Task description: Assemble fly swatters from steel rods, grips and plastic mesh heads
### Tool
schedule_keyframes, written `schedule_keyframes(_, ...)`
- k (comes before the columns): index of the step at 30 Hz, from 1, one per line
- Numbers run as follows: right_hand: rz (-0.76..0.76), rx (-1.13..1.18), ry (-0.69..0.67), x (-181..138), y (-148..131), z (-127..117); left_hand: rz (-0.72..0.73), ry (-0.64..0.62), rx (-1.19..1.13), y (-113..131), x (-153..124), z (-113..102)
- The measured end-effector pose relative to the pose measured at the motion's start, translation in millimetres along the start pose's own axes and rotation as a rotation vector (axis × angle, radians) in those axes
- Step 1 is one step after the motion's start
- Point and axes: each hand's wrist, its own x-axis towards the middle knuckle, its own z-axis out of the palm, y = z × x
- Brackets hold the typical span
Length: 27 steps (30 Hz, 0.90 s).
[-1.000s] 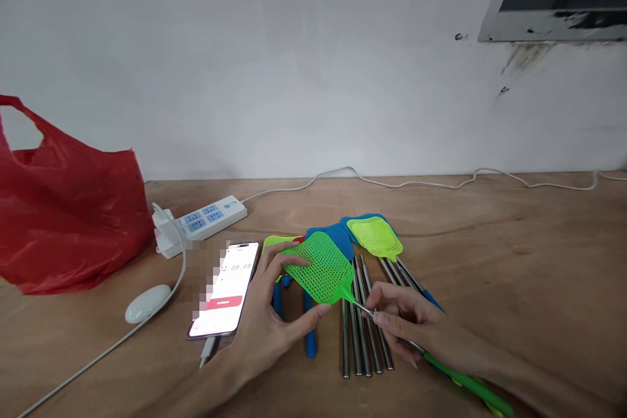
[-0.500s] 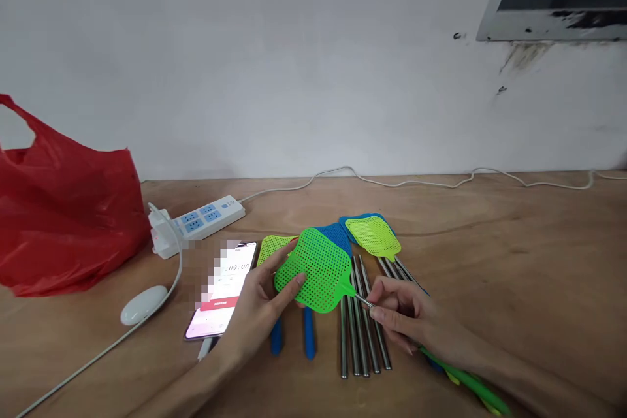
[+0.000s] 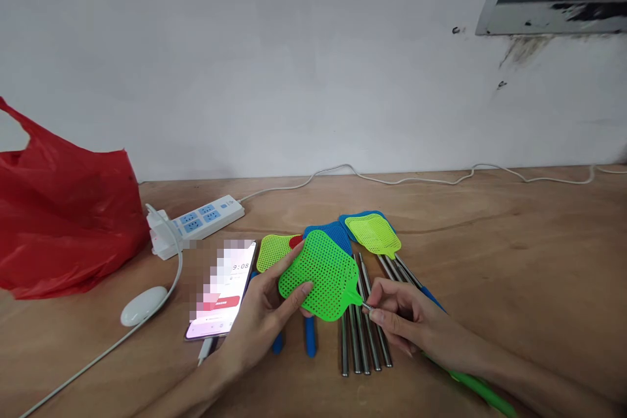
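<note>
My left hand [image 3: 259, 307] pinches the bright green mesh head of a fly swatter [image 3: 323, 274] between thumb and fingers. The thumb lies on the near face. At the head's neck, my right hand [image 3: 404, 317] is closed around the thin metal rod. A green handle [image 3: 482, 392] sticks out beneath my right wrist; its link to the rod is hidden by the hand. Behind the green head lie a blue mesh head [image 3: 329, 233] and a yellow-green one [image 3: 272, 253]. Several bare metal rods [image 3: 365, 346] lie side by side between my hands.
Another yellow-green swatter head [image 3: 372, 234] rests on a blue one beyond my right hand. Blue handles [image 3: 310, 339] lie below the held head. To the left are a lit phone [image 3: 223, 294], a power strip [image 3: 210, 217], a white puck with cable [image 3: 144, 305] and a red plastic bag [image 3: 68, 209].
The green swatter head has shifted slightly right and down, its neck closer to my right fingers. Only a short bit of rod now shows between neck and fingertips.
</note>
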Motion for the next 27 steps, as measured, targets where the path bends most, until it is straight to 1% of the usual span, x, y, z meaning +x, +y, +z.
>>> schedule_keyframes(7,0.008,-0.010,-0.014,2.1,0.2,-0.8,0.001,-0.015,-0.009,6.5,1.4,3.0)
schedule_keyframes(11,0.035,-0.045,-0.005,3.0,-0.3,0.2,0.000,-0.024,0.080,10.6,2.5,2.7)
schedule_keyframes(14,0.015,-0.020,0.053,4.0,0.4,0.2,0.023,-0.014,0.116,10.4,2.1,2.1)
schedule_keyframes(17,-0.007,0.083,0.169,5.2,-1.6,-2.4,0.050,0.011,0.065,9.0,2.5,1.2)
schedule_keyframes(21,0.087,0.353,0.285,5.7,-12.0,-6.5,0.027,0.011,0.043,9.2,5.1,-0.6)
schedule_keyframes(24,0.080,0.505,0.321,6.6,-19.3,-7.2,0.020,-0.035,0.117,11.1,5.4,-1.2)
schedule_keyframes(27,0.030,0.557,0.368,7.8,-20.1,-6.6,0.064,-0.097,0.275,13.9,2.8,0.0)
